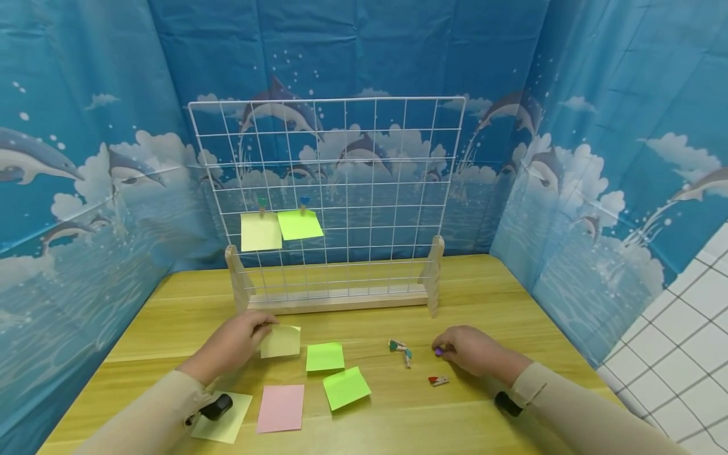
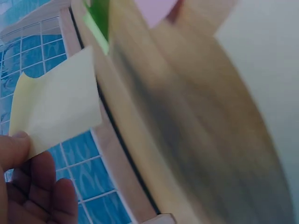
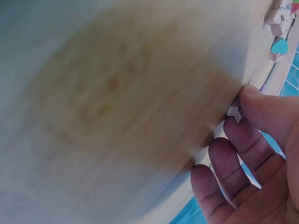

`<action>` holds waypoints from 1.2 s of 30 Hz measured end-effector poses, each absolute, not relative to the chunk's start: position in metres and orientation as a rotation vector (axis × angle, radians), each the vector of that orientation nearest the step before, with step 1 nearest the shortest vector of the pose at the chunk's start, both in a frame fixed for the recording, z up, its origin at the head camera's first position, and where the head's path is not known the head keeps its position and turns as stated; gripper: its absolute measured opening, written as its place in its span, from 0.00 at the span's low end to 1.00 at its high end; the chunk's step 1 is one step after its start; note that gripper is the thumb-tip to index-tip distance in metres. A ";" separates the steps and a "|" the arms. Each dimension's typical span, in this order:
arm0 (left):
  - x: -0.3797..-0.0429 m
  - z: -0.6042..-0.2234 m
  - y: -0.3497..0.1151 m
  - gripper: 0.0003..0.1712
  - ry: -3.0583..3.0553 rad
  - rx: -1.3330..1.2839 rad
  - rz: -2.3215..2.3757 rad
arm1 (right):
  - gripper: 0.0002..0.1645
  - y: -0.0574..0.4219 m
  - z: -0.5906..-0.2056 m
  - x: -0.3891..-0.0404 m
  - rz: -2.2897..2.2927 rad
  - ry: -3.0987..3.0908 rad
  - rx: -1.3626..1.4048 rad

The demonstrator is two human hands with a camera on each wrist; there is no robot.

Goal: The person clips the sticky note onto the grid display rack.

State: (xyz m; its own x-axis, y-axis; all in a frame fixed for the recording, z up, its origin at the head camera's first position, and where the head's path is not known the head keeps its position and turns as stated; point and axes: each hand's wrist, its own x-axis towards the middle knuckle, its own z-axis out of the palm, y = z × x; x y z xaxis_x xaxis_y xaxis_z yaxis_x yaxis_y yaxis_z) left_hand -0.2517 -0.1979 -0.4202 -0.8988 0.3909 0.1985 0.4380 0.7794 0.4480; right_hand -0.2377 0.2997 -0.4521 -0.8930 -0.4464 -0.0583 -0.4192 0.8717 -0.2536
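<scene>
A pale yellow note (image 1: 280, 341) is pinched at one edge between the thumb and fingers of the left hand (image 1: 241, 341), in front of the left end of the wooden stand (image 1: 341, 306). By the right hand (image 1: 469, 349), over the right part of the surface (image 1: 415, 420), a small clothespin with a purple top (image 1: 438, 351) is gripped between thumb and forefinger (its wooden body is mostly covered by the fingertips in the right wrist view). Just to the left of that hand, two clothespins with teal-green tops (image 1: 399, 346) are seen close together, and nearer the front a red-topped clothespin (image 1: 438, 380) is laid on its own. To the right of the held note, a bright green note (image 1: 325, 357) is set down, with a second green note (image 1: 347, 388) placed at an angle in front of it. A pink note (image 1: 281, 409) is found to their left, and another yellow note (image 1: 230, 424) is partly covered by the left wrist. A white wire grid (image 1: 359, 170) is held upright by the stand; on its lower left, a cream note (image 1: 261, 235) is hung from a green-topped clip (image 1: 262, 203), and beside it a lime note (image 1: 300, 226) from a blue-topped clip (image 1: 304, 201). The surface is enclosed behind by a blue dolphin-printed curtain (image 1: 364, 50).
</scene>
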 end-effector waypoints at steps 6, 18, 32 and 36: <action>-0.255 -0.403 -0.192 0.09 -2.813 -0.711 -0.832 | 0.12 0.302 -0.452 -0.237 -0.353 2.922 -0.719; -0.254 -0.350 -0.162 0.09 -2.657 -0.839 -0.910 | 0.10 0.301 -0.449 -0.236 -0.391 2.921 -0.753; -0.258 -0.299 -0.130 0.11 -2.500 -0.928 -0.816 | 0.05 0.298 -0.447 -0.234 -0.479 2.903 -0.631; -0.263 -0.288 -0.122 0.11 -2.478 -0.895 -0.820 | 0.06 0.298 -0.448 -0.235 -0.475 2.916 -0.610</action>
State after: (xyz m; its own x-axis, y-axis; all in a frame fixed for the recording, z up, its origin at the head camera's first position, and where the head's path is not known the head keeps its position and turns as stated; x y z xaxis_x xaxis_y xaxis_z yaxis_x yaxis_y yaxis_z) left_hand -0.2625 -0.1220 -0.2883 -0.7253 0.4506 0.5205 0.6721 0.6270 0.3938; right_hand -0.2345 0.2982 -0.4481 -0.9107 -0.4091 -0.0566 -0.3701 0.8692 -0.3280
